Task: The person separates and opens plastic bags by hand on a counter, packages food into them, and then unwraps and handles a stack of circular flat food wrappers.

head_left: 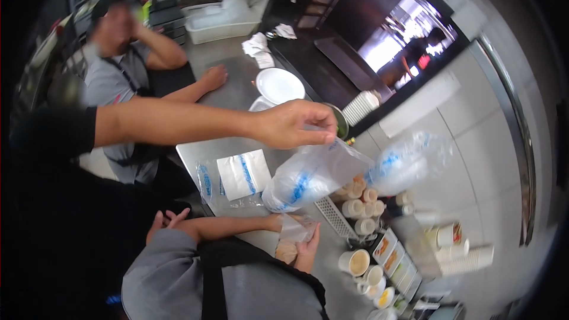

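On a metal kitchen surface (234,76), lower centre of the view: one small clear plastic bag (301,229), the thing in hand, held just in front of the grey-shirted torso and black apron.

Right grip (308,250): bare, closed on the bag's side, thumb uppermost.

Left grip (275,223): bare, touching the bag's other side; film covers the fingers, so whether it is closed cannot be told. A tan shape beneath the film: contents or part of a hand, not determinable.

Co-worker's black-sleeved arm (178,121), one: stretched across above both hands, its fingers pinching a large plastic bag (302,179) with blue print, which hangs beyond the small one.

Also listed: white packet (244,175), blue-printed, lying flat; second blue-printed bag (409,163), blurred; perforated basket (335,217) beside lidded tubs (354,208); compartment tray (397,264) with orange and green fillings; open cup (354,262), tan contents; white round dish (280,86); second co-worker (121,71), opposite side, one hand on the surface.

Step, as judged: two-handed handling of the small bag. Next move, as judged: calls for a steady hold on slack film and clearance below the outstretched arm.
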`<state>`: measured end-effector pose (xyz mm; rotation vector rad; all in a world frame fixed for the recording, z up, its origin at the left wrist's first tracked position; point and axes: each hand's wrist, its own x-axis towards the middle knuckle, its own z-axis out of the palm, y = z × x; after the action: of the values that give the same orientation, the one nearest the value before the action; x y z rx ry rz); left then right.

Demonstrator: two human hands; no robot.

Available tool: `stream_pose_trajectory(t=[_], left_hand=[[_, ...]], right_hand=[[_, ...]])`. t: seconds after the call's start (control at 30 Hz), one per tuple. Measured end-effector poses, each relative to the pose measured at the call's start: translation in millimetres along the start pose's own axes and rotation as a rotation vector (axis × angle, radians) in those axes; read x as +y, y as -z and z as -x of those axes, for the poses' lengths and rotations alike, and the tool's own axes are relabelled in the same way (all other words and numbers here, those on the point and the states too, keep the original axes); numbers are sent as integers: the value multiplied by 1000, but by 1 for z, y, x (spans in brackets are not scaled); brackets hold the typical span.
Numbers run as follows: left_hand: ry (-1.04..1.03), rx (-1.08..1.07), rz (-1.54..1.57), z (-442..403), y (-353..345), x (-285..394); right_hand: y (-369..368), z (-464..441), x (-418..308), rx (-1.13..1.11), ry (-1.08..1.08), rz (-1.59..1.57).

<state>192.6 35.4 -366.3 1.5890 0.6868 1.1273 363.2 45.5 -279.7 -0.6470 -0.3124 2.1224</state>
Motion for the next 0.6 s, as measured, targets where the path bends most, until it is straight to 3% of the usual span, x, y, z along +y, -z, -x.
stream_pose_trajectory(t=[0.03, 0.07, 0.23, 0.33, 0.53, 0.6], left_hand=[[-247, 2, -1, -4, -2, -35], [-209, 6, -33, -3, -2, -37], [-30, 59, -97, -1, -1, -5], [-46, 74, -90, 1, -1, -8], [-152, 89, -10, 10, 4, -13], [-61, 38, -25, 8, 7, -11]], right_hand=[[25, -4, -4, -36, 8, -87], [33, -17, 0, -75, -4, -189], [-46, 7, 5, 122, -53, 61], [-23, 1, 2, 10, -44, 13], [13, -14, 4, 16, -25, -19], [10, -13, 4, 24, -23, -12]])
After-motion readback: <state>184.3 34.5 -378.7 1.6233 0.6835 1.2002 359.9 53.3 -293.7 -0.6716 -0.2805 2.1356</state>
